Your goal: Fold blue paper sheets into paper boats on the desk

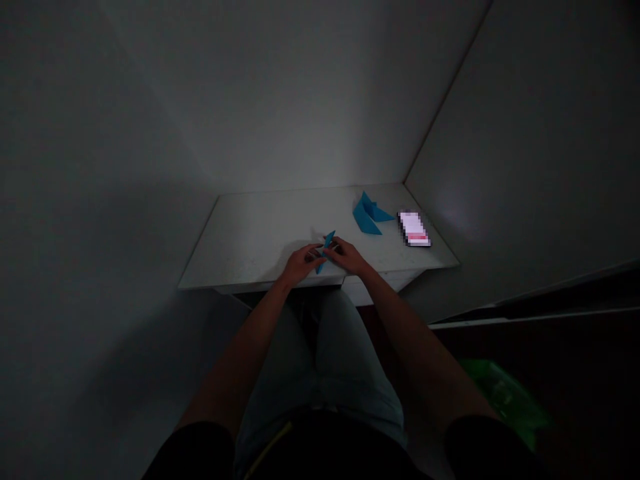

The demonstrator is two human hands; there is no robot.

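Note:
A narrow piece of folded blue paper [328, 241] is held between my two hands, just above the front edge of the white table [250, 227]. My left hand [301, 262] pinches its lower left side, thumb against the paper. From the right, my right hand [346, 255] grips it with bent fingers. The paper stands tilted, its upper tip pointing away and to the right. Some fingertips are hidden behind it. Beyond my right hand lies a larger blue folded paper shape [366, 221] with pointed ends.
A phone [414, 229] with a lit, blurred screen lies at the table's right side. Walls [310, 100] enclose the table at the back and sides. Below the tabletop is a white drawer front [360, 291]. A green plastic bag [505, 393] sits on the dark floor, lower right.

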